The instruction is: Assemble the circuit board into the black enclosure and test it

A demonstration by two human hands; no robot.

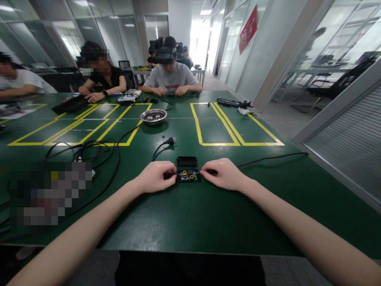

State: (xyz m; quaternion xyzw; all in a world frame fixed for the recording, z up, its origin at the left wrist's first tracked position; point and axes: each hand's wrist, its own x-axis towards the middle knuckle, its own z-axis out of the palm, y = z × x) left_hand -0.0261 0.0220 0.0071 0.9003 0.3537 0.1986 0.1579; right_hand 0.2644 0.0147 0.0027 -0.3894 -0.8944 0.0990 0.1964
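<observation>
A small green circuit board (188,176) with copper-coloured coils lies in an open black plastic case half (190,181) on the table. Just behind it sits the matching black cover (187,161), hollow side up. My left hand (155,177) pinches the black cable (169,175) at the case's left end. At the opposite end, my right hand (226,174) closes its fingers round another black cable (212,172), whose length (274,158) trails off to the right. A power plug (170,141) on a black cord rests beyond my left hand.
Coiled black cables (86,149) and a blurred-out object (53,194) lie at the left. Farther back stands a metal bowl (153,116) with metal parts inside. Yellow tape (220,144) marks the green table (184,222). Across it, a person in grey (172,77) handles something dark.
</observation>
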